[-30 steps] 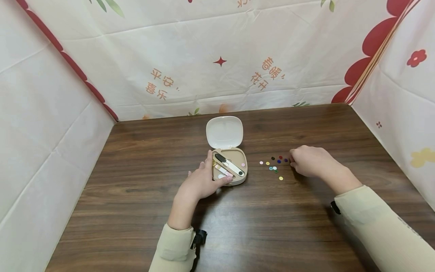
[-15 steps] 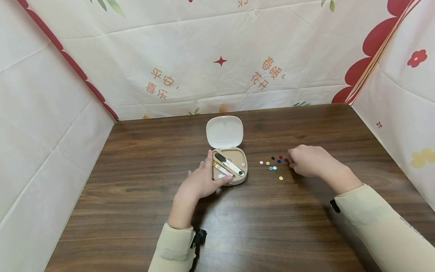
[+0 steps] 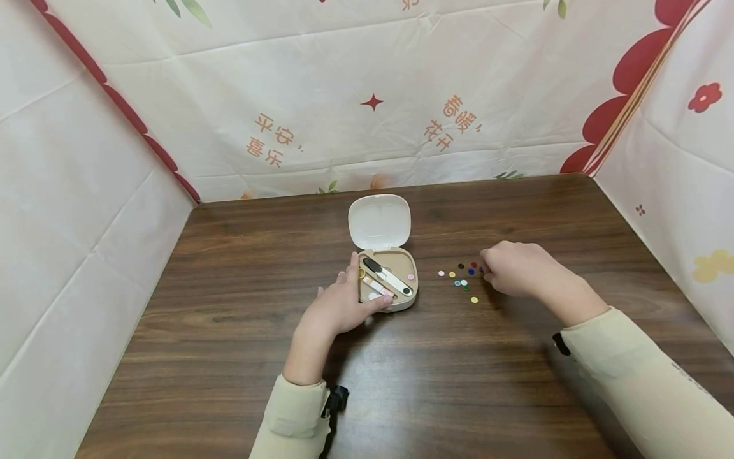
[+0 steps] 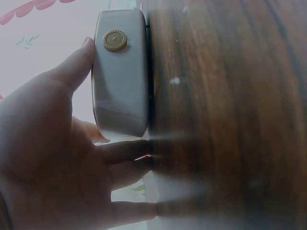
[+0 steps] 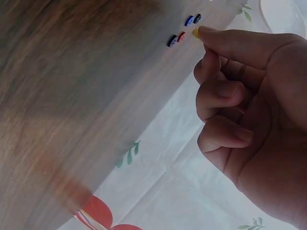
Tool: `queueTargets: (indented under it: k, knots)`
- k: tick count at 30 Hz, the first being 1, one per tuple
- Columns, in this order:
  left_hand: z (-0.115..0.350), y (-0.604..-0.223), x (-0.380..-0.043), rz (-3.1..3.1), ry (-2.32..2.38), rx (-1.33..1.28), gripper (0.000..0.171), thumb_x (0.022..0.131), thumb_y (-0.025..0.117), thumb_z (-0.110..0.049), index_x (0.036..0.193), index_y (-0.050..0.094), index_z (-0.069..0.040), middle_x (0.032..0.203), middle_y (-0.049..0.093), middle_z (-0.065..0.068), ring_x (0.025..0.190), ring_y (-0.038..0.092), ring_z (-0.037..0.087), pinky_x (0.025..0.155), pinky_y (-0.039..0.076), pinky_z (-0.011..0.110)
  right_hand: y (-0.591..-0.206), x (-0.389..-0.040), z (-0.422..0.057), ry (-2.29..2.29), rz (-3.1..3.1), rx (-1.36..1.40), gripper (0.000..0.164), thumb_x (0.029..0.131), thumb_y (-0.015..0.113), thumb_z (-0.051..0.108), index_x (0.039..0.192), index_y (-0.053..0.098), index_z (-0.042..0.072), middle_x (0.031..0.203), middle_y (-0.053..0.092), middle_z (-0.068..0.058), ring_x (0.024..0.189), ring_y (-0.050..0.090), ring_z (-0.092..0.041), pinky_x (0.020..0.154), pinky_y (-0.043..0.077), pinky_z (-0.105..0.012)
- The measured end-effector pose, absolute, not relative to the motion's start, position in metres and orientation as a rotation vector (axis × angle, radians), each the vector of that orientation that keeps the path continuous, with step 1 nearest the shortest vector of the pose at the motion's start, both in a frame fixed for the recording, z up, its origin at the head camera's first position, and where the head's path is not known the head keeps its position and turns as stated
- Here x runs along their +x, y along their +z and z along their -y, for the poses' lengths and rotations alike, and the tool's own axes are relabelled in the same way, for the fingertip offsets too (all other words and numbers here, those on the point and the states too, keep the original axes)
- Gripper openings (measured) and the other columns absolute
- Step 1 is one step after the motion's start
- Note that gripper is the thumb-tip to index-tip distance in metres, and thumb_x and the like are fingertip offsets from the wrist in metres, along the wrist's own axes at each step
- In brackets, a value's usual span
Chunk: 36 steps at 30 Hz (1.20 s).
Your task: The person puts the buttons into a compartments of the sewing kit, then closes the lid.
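Observation:
A small cream case (image 3: 415, 298) stands on the table with its lid (image 3: 379, 222) raised. Inside lie a slim black-and-white tool (image 3: 387, 276), a pink-and-white strip (image 3: 378, 287), a gold ring and a pink button (image 3: 410, 276). My left hand (image 3: 335, 307) rests against the case, thumb along the front rim and straight fingers by its left side. The left wrist view shows a round gold catch (image 4: 115, 40) on the case front. My right hand (image 3: 520, 268) pinches a small yellow button (image 5: 195, 33) between thumb and forefinger, beside several loose buttons (image 3: 471, 271).
The loose buttons, among them black, red, blue, green and yellow ones, lie scattered on the dark wooden table (image 3: 241, 357) right of the case. A yellow button (image 3: 474, 299) lies nearest the front. Printed white cloth (image 3: 344, 76) walls the back and both sides.
My right hand has shifted slightly left, closer over the loose buttons, and now covers part of the purple one. My left hand and the case have stayed in place.

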<state>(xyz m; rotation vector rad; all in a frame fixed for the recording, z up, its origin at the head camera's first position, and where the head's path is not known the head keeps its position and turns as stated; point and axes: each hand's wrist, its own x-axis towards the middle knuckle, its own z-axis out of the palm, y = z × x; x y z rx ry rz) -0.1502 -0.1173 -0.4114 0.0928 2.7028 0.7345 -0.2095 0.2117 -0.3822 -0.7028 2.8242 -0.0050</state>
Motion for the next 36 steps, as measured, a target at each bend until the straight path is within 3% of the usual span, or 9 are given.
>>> queueTargets:
  k: [6, 13, 23, 29, 36]
  knots:
    - [0.118, -0.417, -0.153, -2.708, 0.742, 0.108, 0.119, 0.092, 0.062, -0.077, 0.173, 0.001, -0.016, 0.170, 0.031, 0.031, 0.160, 0.033, 0.044, 0.128, 0.021, 0.073, -0.379, -0.210, -0.206, 0.003, -2.824, -0.736, 0.014, 0.098, 0.068, 0.010, 0.085, 0.065, 0.012, 0.074, 0.060, 0.003, 0.064, 0.048, -0.015, 0.058, 0.042, -0.037]
    - [0.121, -0.438, -0.163, -2.715, 0.761, 0.113, 0.128, 0.085, 0.059, -0.089, 0.173, -0.005, -0.021, 0.171, 0.030, 0.029, 0.160, 0.034, 0.043, 0.125, 0.022, 0.076, -0.373, -0.208, -0.197, -0.024, -2.861, -0.770, 0.024, 0.097, 0.066, 0.008, 0.076, 0.057, 0.016, 0.070, 0.053, 0.004, 0.064, 0.043, -0.014, 0.058, 0.037, -0.037]
    - [0.120, -0.440, -0.164, -2.719, 0.755, 0.101, 0.128, 0.085, 0.057, -0.091, 0.173, -0.006, -0.022, 0.171, 0.030, 0.028, 0.161, 0.033, 0.040, 0.126, 0.022, 0.075, -0.363, -0.206, -0.178, -0.054, -2.877, -0.807, 0.022, 0.096, 0.065, 0.006, 0.077, 0.060, 0.016, 0.069, 0.055, 0.004, 0.064, 0.046, -0.014, 0.059, 0.039, -0.034]
    - [0.117, -0.420, -0.157, -2.702, 0.749, 0.090, 0.122, 0.091, 0.062, -0.080, 0.173, -0.002, -0.018, 0.171, 0.030, 0.029, 0.161, 0.032, 0.040, 0.127, 0.021, 0.073, -0.354, -0.205, -0.164, -0.067, -2.917, -0.832, 0.027, 0.093, 0.060, 0.000, 0.072, 0.055, 0.018, 0.067, 0.052, 0.004, 0.062, 0.045, -0.014, 0.057, 0.037, -0.035]
    - [0.117, -0.412, -0.151, -2.693, 0.737, 0.076, 0.115, 0.095, 0.063, -0.072, 0.173, 0.001, -0.015, 0.172, 0.029, 0.028, 0.162, 0.031, 0.038, 0.129, 0.020, 0.071, -0.351, -0.205, -0.147, -0.091, -2.908, -0.828, 0.022, 0.094, 0.071, 0.010, 0.077, 0.061, 0.019, 0.070, 0.059, 0.006, 0.064, 0.054, -0.014, 0.061, 0.047, -0.040]
